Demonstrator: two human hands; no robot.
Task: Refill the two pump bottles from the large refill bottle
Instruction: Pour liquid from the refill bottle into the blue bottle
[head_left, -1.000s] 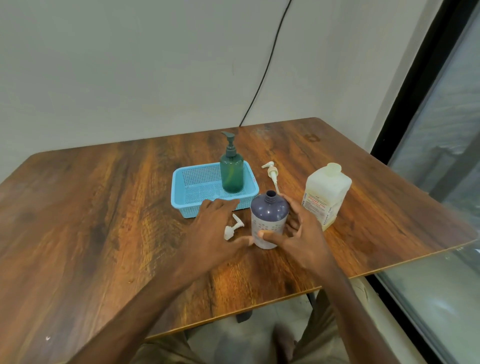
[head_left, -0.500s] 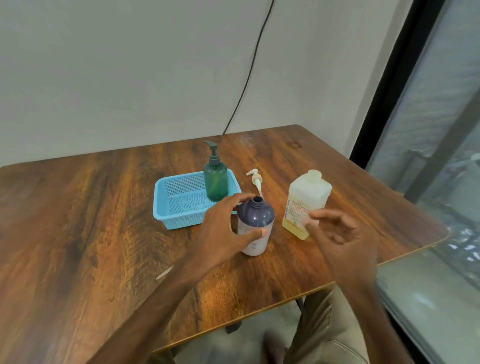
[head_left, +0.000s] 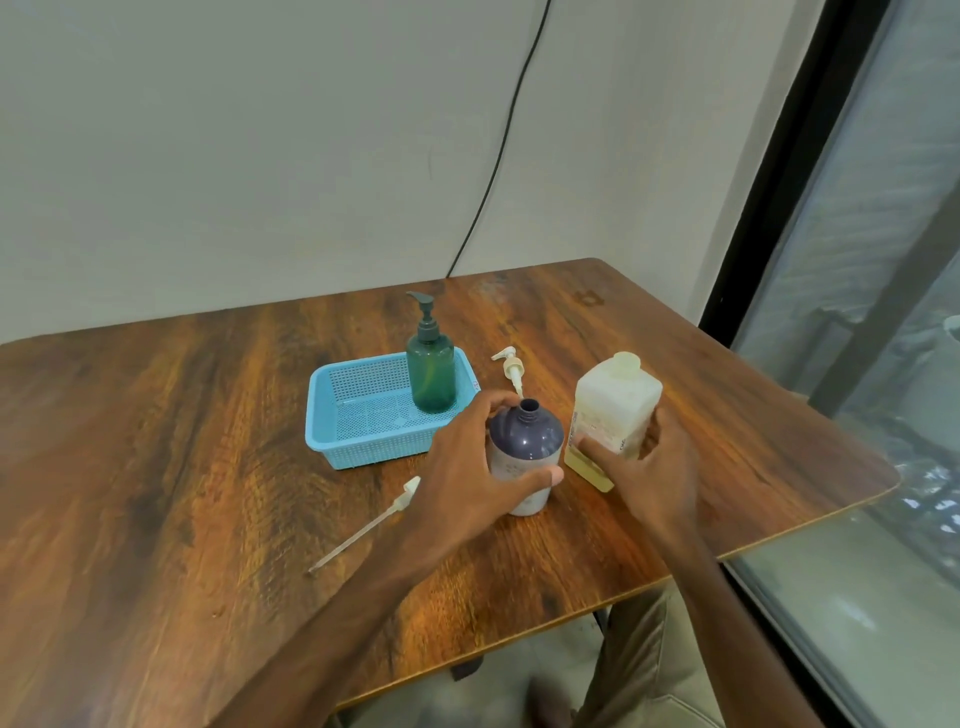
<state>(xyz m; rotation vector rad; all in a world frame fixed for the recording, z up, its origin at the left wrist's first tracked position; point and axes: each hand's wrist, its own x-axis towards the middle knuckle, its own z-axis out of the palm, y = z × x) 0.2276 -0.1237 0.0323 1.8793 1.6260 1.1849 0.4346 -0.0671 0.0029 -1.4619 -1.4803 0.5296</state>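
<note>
A purple-topped pump bottle (head_left: 525, 439) stands open-necked on the wooden table (head_left: 182, 467), its pump off. My left hand (head_left: 467, 467) grips it around the body. Just to its right stands the large pale refill bottle (head_left: 615, 402) with yellowish liquid low inside and no cap. My right hand (head_left: 647, 467) wraps around its lower part, thumb on the label. A green pump bottle (head_left: 430, 371) with its pump on stands in a blue basket (head_left: 358, 447). One loose pump (head_left: 510, 369) lies behind the purple bottle; another pump with a long tube (head_left: 363, 525) lies to the left.
The table's front edge and right corner are close to the bottles. A black cable (head_left: 498, 150) runs down the wall behind. A dark-framed window (head_left: 857, 312) lies to the right. My knees show below the table edge.
My right hand moved from the air onto the refill bottle and took hold of it. My left hand kept its grip on the purple bottle. The view shifted slightly.
</note>
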